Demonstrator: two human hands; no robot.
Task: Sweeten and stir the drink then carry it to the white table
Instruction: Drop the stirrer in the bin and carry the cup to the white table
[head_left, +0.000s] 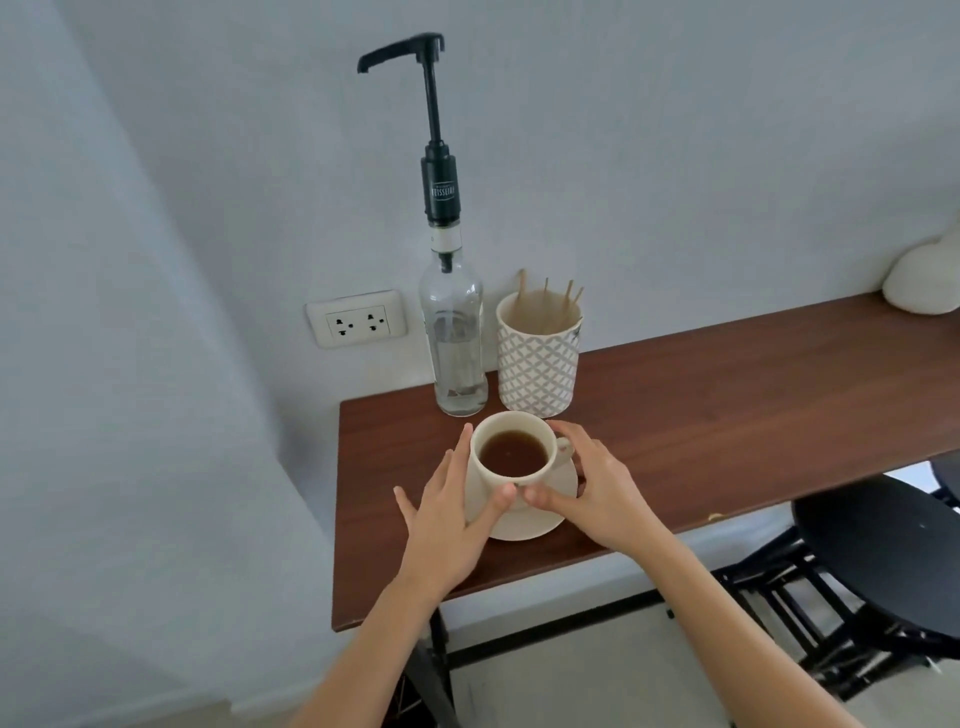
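A cream cup (511, 491) of dark brown drink stands on a cream saucer (524, 527) near the left end of a brown wooden table (701, 415). My left hand (452, 514) cups its left side, thumb on the near wall. My right hand (587, 488) wraps its right side by the handle, thumb beside the left thumb. Just behind the cup stand a clear glass syrup bottle (457, 338) with a tall black pump (434, 130) and a patterned white holder (537, 358) with several wooden stir sticks (545, 301).
A wall socket (357, 318) sits left of the bottle. A white rounded object (922, 275) rests at the table's far right. A black round stool (883, 551) stands under the right side, beside the black table frame (545, 629).
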